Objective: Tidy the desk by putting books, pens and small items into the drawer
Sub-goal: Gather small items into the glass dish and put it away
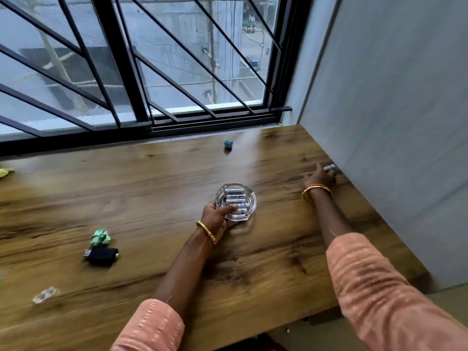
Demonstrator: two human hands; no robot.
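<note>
Head view showed the left hand (218, 217) gripping a glass dish (236, 201) of batteries (235, 198) mid-desk (152, 188). Right hand (321, 177) reached for a stray battery (329, 167) lying against the wall (395, 122); fingers touched it, grip unclear through blur. Best to draw it clear of the wall before pinching, then drop it in the dish. Drawer not in sight.
</note>
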